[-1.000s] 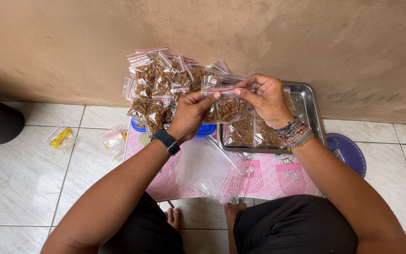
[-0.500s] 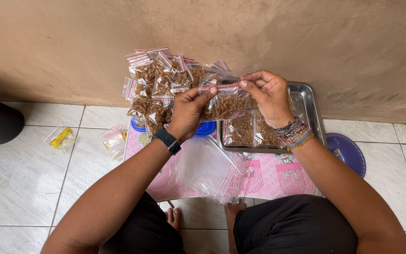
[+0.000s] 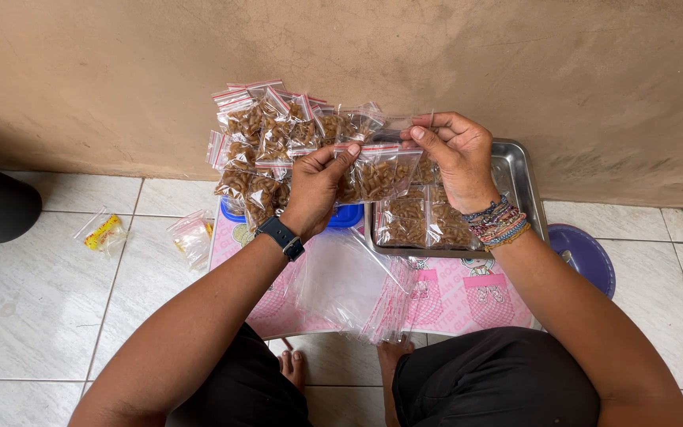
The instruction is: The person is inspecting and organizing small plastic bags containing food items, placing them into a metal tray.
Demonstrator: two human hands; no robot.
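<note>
I hold a small clear bag of brown snack pieces (image 3: 381,170) up between both hands, above the steel tray (image 3: 525,190). My left hand (image 3: 314,186) pinches its left top corner; my right hand (image 3: 458,154) pinches the right end of the red-striped seal, though its fingertips partly hide the strip. Filled bags (image 3: 266,138) are heaped behind, and empty bags (image 3: 349,285) lie on the pink mat (image 3: 468,300).

Filled bags (image 3: 266,138) piled left of tray (image 3: 525,190) (more bags inside), empty bags (image 3: 349,281) on mat (image 3: 468,296) in front
</note>
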